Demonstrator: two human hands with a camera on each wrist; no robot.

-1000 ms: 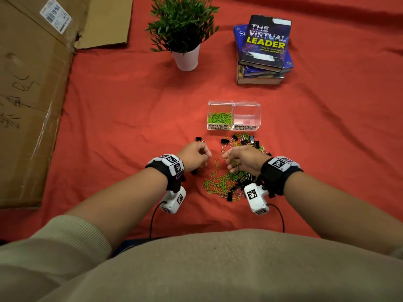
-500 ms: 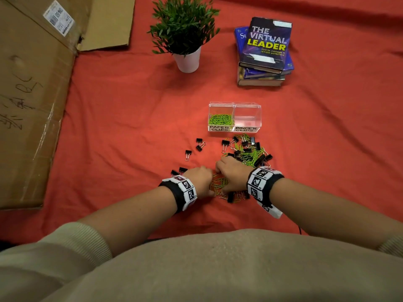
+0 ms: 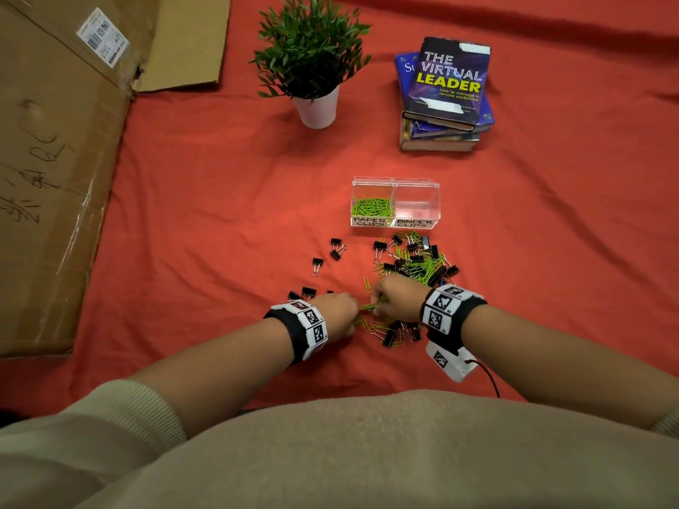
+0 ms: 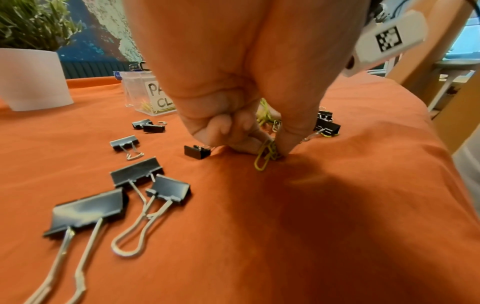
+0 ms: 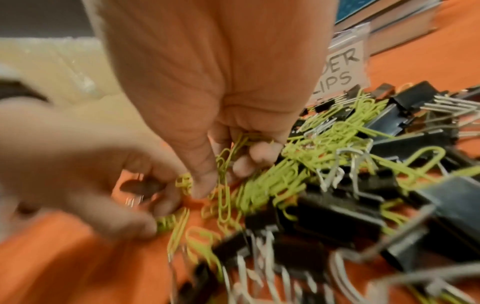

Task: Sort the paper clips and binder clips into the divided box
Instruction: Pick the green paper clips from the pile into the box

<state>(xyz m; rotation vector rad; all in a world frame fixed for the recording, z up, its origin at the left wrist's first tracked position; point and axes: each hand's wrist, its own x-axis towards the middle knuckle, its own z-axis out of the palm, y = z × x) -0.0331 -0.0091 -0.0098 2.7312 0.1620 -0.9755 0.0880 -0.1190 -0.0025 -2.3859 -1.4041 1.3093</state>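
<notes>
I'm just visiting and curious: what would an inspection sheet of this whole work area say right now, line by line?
Surface: red cloth, lightly creased.
Job's things: divided box; its left half, labelled PAPER CLIPS, holds green clips, and its right half, labelled BINDER CLIPS, looks empty. Mixed pile of green paper clips and black binder clips lies in front of the box; stray binder clips lie to its left.
Clutter: potted plant, stack of books.
Hands: left hand pinches green paper clips against the cloth; right hand grips several green paper clips.
Cables: thin black cable from the right wrist camera.
Surroundings: flattened cardboard at the left.
</notes>
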